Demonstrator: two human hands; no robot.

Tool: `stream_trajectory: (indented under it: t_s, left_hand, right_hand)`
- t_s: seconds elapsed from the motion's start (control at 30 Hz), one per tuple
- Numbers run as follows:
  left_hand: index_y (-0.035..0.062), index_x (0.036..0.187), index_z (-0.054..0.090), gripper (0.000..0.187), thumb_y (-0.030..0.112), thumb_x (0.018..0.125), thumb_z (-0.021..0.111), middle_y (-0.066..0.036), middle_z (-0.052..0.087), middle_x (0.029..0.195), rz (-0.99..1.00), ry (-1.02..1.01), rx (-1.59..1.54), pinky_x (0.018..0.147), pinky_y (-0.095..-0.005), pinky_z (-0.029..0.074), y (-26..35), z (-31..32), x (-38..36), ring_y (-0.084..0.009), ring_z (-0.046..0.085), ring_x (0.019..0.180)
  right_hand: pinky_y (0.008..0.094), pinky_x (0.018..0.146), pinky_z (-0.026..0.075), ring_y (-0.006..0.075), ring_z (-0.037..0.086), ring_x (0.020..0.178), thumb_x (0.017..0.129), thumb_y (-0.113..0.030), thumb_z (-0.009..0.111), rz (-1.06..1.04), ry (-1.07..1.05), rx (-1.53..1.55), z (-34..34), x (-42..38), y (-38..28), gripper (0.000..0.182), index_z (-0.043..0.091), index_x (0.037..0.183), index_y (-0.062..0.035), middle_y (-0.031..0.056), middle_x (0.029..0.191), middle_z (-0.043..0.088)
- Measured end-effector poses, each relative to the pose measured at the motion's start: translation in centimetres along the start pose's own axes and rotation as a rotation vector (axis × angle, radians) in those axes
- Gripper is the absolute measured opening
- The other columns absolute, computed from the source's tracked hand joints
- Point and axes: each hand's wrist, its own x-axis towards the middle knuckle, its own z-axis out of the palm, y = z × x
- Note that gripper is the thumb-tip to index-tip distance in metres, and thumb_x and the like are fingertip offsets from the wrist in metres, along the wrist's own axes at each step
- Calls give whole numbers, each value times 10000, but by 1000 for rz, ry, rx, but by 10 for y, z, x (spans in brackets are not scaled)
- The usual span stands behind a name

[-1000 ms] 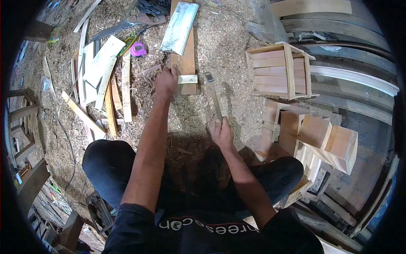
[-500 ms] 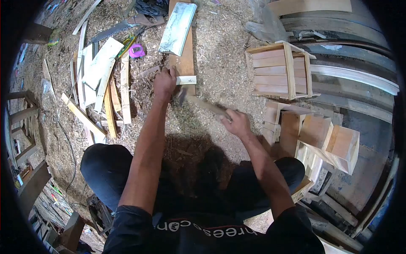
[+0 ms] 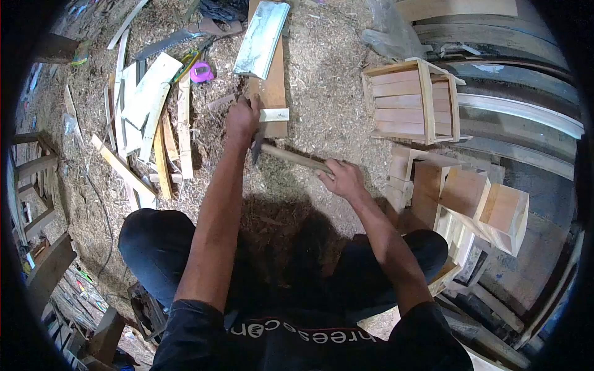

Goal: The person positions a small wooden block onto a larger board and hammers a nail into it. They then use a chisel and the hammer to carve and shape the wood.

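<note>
My left hand [image 3: 242, 119] is closed on the left end of a short pale wooden strip [image 3: 276, 115], which lies across a brown board [image 3: 270, 91] on the ground. Whether its fingertips also pinch something small is hidden. In my right hand [image 3: 342, 179] is the wooden handle of a hammer [image 3: 294, 157]. The hammer's dark head [image 3: 257, 146] is just below my left hand, close to the strip. Farther up the board rests a whitish, worn block [image 3: 262, 41].
On the left lie scrap wood pieces [image 3: 150, 102], a handsaw [image 3: 170, 42] and a pink tape measure [image 3: 201, 72]. Wooden crates [image 3: 402, 102] and open boxes [image 3: 461, 191] stand on the right beside long planks [image 3: 520, 114]. Wood shavings cover the ground.
The hammer head has shifted slightly left and down, and its handle is less blurred. My right hand has moved a little left. My left hand stays at the strip.
</note>
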Motion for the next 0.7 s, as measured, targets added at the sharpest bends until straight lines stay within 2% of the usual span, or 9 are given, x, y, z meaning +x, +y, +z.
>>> stream_trajectory:
  t_s: [0.1, 0.3, 0.4, 0.47, 0.5, 0.57, 0.6, 0.63, 0.7]
  left_hand:
    - [-35, 981, 637, 582, 512, 983, 437, -336, 665, 875, -4, -5, 44, 773, -567, 530, 2, 0, 1, -506, 659, 845]
    - [-18, 1009, 632, 570, 511, 989, 419, -322, 673, 860, 6, -42, 50, 784, -578, 524, -7, 4, 9, -502, 664, 850]
    - [-10, 1047, 618, 544, 500, 986, 440, -303, 675, 898, -15, -62, 49, 796, -567, 525, 1, -5, 2, -498, 655, 856]
    - [16, 1075, 610, 489, 475, 984, 471, -246, 662, 1009, 9, 36, -44, 855, -540, 507, 7, -11, -5, -441, 639, 944]
    - [16, 1075, 610, 489, 475, 984, 471, -246, 662, 1009, 18, 34, -42, 855, -540, 507, 9, -16, -10, -441, 639, 944]
    - [40, 1094, 613, 448, 456, 984, 487, -169, 618, 1110, 385, 177, -2, 916, -505, 456, 12, -26, -20, -353, 592, 1052]
    - [67, 1148, 620, 398, 409, 952, 564, -123, 597, 1174, 463, 97, 79, 943, -493, 406, 9, -28, -24, -306, 545, 1135]
    - [67, 1148, 620, 398, 409, 952, 564, -123, 597, 1174, 468, 101, 83, 943, -493, 406, 6, -29, -28, -306, 545, 1135]
    - [76, 1205, 627, 419, 349, 889, 662, -118, 607, 1184, 722, 18, 72, 951, -485, 410, -2, -30, -36, -321, 544, 1140]
  right_hand:
    - [480, 547, 542, 390, 656, 600, 924, -454, 623, 178, 83, -68, -3, 7, 8, 359, 611, 944, -95, 162, 672, 653]
    - [478, 544, 525, 415, 637, 585, 988, -404, 553, 122, -113, 167, 17, -6, -33, 338, 560, 979, -66, 161, 656, 624]
    - [496, 548, 498, 427, 630, 609, 1007, -358, 528, 160, 52, 346, 37, -14, -62, 320, 529, 988, -39, 186, 664, 612]
    - [509, 550, 465, 441, 624, 633, 1020, -324, 504, 412, 158, 465, 41, -16, -82, 306, 512, 995, -19, 211, 659, 594]
    - [509, 550, 465, 441, 624, 633, 1020, -324, 504, 416, 167, 467, 48, -18, -89, 306, 512, 995, -19, 211, 659, 594]
    - [515, 547, 449, 448, 622, 637, 1026, -299, 493, 528, 326, 510, 64, -22, -100, 292, 499, 1006, -8, 223, 656, 584]
    - [501, 538, 447, 451, 618, 631, 1032, -275, 480, 534, 370, 574, 65, -22, -109, 278, 498, 1016, 1, 227, 659, 584]
    - [501, 538, 447, 451, 618, 631, 1032, -275, 480, 531, 376, 579, 68, -21, -112, 278, 498, 1016, 1, 227, 659, 584]
    - [461, 549, 447, 381, 615, 609, 1036, -249, 474, 578, 353, 557, 80, -21, -117, 246, 535, 1030, -11, 193, 660, 576]
